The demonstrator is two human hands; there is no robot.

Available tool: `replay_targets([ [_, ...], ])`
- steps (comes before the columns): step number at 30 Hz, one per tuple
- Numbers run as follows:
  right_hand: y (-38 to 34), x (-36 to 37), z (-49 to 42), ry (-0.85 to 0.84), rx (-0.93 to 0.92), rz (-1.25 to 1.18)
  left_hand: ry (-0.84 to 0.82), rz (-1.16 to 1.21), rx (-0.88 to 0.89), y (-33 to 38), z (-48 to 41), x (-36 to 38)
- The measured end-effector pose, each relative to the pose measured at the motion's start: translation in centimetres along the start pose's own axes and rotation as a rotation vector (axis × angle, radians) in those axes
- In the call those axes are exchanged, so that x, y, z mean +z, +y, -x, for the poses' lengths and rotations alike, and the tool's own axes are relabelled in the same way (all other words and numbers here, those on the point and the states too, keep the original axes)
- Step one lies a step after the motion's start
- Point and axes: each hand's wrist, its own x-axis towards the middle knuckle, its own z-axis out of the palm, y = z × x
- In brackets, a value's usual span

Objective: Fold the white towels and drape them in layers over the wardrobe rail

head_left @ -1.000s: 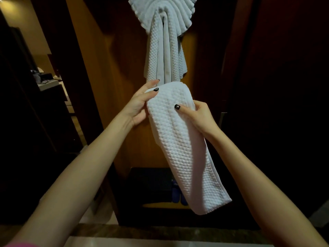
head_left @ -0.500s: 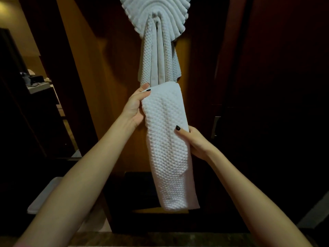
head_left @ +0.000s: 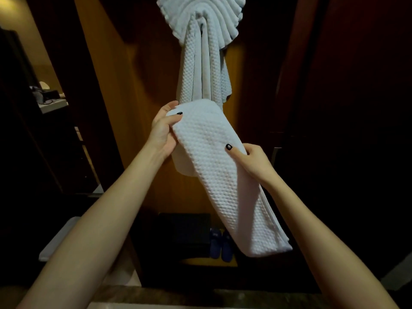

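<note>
A folded white waffle towel (head_left: 225, 181) hangs in a long strip in front of the open wardrobe. My left hand (head_left: 161, 132) pinches its rounded top fold at the left. My right hand (head_left: 249, 160) grips its right edge lower down, thumb on the front. The strip's lower end swings out to the right. Above it hangs a fan of pleated white towels (head_left: 200, 21) with a bundle of towel tails (head_left: 201, 70) drooping from its centre, just behind the top of the held towel. The rail itself is hidden.
The wooden wardrobe back panel (head_left: 124, 90) is behind the towels. Blue slippers (head_left: 219, 245) and a dark box (head_left: 187, 233) lie on the wardrobe floor. A dark door (head_left: 347, 108) stands at the right. A counter with small items (head_left: 50, 99) sits at far left.
My right hand has risen up the towel's right edge and pulled the lower end out to the right. The left hand keeps its hold on the top fold.
</note>
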Motion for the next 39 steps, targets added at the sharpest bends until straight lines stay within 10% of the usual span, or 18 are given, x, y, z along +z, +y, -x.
replay_targets([
  [5,0.2,-1.2,-1.0,-0.165,0.075,-0.045,0.083,-0.008,0.046,-0.1,-1.1,-0.5],
  [20,-8.0,-4.9,-11.0,0.03,-0.188,0.176,0.298,-0.29,0.657,3.3,-2.2,0.0],
  [26,-13.3,-6.7,-16.7,0.065,-0.335,0.231,0.225,0.158,0.449,7.3,-7.4,1.8],
  [39,-20.6,-11.3,-26.7,0.016,-0.203,0.374,-0.025,-0.426,0.863,15.9,-19.6,3.3],
])
